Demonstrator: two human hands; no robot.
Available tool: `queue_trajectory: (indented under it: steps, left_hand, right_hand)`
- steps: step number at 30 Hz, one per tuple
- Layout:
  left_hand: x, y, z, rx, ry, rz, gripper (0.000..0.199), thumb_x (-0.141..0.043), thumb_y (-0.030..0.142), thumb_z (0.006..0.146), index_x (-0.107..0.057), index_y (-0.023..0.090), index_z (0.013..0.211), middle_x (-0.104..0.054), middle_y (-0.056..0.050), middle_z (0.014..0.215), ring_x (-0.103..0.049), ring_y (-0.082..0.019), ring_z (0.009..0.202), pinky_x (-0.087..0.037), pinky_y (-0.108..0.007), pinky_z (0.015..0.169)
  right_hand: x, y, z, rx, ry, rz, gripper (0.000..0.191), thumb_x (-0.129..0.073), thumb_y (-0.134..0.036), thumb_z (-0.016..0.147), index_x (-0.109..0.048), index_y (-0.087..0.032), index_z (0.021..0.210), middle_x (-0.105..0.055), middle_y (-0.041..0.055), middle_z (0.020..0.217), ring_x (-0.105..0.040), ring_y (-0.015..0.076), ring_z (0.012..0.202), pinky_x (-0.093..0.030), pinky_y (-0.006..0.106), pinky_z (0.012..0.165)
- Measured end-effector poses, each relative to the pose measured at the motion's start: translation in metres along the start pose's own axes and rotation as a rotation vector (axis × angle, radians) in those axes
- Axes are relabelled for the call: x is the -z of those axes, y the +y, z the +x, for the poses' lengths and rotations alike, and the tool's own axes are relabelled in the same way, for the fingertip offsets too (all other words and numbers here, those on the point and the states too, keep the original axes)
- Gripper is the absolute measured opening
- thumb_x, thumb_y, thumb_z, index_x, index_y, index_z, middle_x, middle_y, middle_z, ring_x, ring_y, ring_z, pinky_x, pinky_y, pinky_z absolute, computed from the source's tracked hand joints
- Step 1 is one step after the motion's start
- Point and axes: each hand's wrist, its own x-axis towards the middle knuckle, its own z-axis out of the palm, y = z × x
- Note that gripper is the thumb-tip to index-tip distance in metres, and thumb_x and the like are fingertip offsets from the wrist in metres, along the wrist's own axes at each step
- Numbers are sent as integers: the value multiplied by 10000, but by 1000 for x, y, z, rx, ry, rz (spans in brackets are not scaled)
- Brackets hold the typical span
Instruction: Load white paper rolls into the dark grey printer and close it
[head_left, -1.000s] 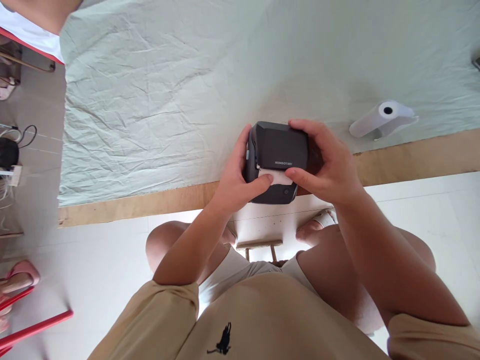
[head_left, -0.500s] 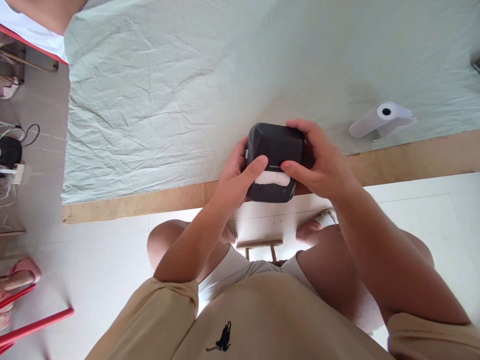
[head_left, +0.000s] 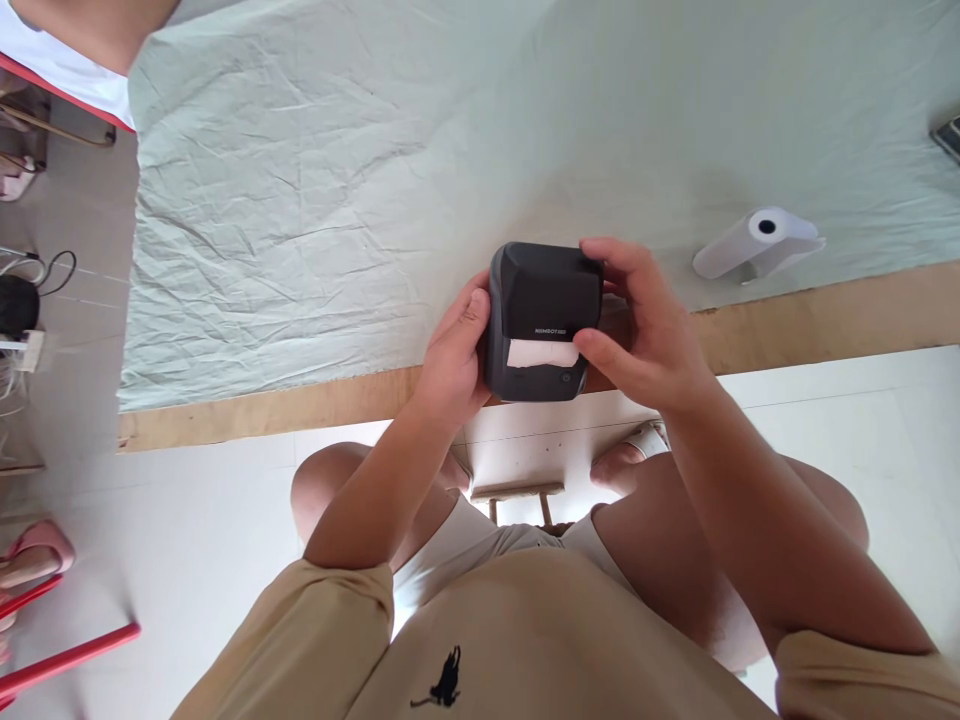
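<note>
A dark label printer (head_left: pixel 551 290) is held at the near edge of the cloth-covered table, with a strip of white paper (head_left: pixel 541 353) showing from its slot. My left hand (head_left: pixel 456 350) grips the printer's left side, its thumb along that edge. On the right side, my right hand (head_left: pixel 649 325) holds the printer, fingertips at the upper right corner and thumb by the paper's right end. The fingers under the printer are hidden.
A white paper roll (head_left: pixel 739 243) lies on the green cloth (head_left: pixel 337 200) to the right. A dark object (head_left: pixel 949 138) is at the far right edge. Another person's arm (head_left: pixel 97 25) shows at the upper left. Red bars (head_left: pixel 71 660) stand at the lower left.
My left thumb has moved from the printer's front, beside the paper, to its left edge. My right thumb has shifted slightly right, and more of the paper and the lettering shows.
</note>
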Motion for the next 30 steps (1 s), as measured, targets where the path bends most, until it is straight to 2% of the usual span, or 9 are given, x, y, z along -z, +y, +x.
queue_trajectory:
  steps: [5,8,11,13,16,18,22,26,30]
  left_hand:
    - [-2,2,-1,-3,29,1,424,-836,665,1028,-833,294,1234,-922,-29,1143,-844,-343,1415,-762,-464,1071]
    - [-2,1,1,4,25,-20,403,-805,656,1049,-824,282,1199,-916,-36,1179,-841,-330,1410,-755,-455,1090]
    - [-1,1,1,5,-46,-26,435,-774,675,1057,-815,270,1210,-910,-53,1283,-811,-346,1476,-746,-473,1138]
    - [-1,2,-1,27,-78,1,514,-835,707,1007,-807,279,1291,-911,-62,1307,-821,-369,1465,-761,-472,1091]
    - [-2,4,-4,46,-96,45,651,-909,720,950,-780,275,1407,-914,-88,1336,-852,-382,1400,-775,-448,985]
    - [-2,4,-6,23,-129,63,676,-896,713,969,-766,269,1461,-894,-102,1440,-852,-365,1393,-769,-434,1009]
    - [1,1,-7,-56,-224,87,573,-842,655,1036,-779,289,1472,-851,-82,1565,-831,-330,1421,-731,-420,1129]
    - [1,0,-6,-65,-199,112,565,-832,679,1040,-796,285,1443,-847,-89,1557,-833,-334,1407,-728,-413,1095]
    - [3,0,-7,-82,-240,134,576,-825,693,1042,-802,272,1436,-849,-92,1527,-820,-334,1423,-697,-407,1133]
  right_hand:
    - [11,-7,3,87,15,-53,700,-878,-498,984,-612,-412,1626,-663,147,1663,-713,423,1477,-704,637,1135]
    - [14,-12,5,96,136,-140,582,-945,-544,943,-724,-388,1458,-772,80,1150,-785,325,1007,-705,532,854]
    - [8,-22,7,4,279,-81,327,-840,-565,1048,-740,-349,1273,-599,-67,681,-581,179,544,-504,375,542]
    - [2,-30,9,-38,399,11,241,-784,-557,1092,-701,-340,1157,-656,-71,660,-608,168,499,-424,344,458]
    - [-1,-40,14,-6,495,20,212,-831,-441,1042,-655,-331,1000,-821,-36,822,-739,185,608,-490,342,476]
    - [1,-45,16,21,419,-142,124,-794,-331,1033,-696,-323,957,-832,-36,829,-723,184,617,-505,357,536]
    - [7,-57,16,43,185,-532,133,-707,-237,1009,-812,-307,963,-811,-20,800,-584,172,583,-322,379,553]
    - [13,-63,14,25,52,-612,135,-705,-254,996,-833,-297,986,-882,-8,977,-541,157,598,-256,369,573]
    - [19,-62,19,-55,-92,-590,62,-744,-286,945,-798,-299,973,-756,-15,739,-432,160,547,-182,355,586]
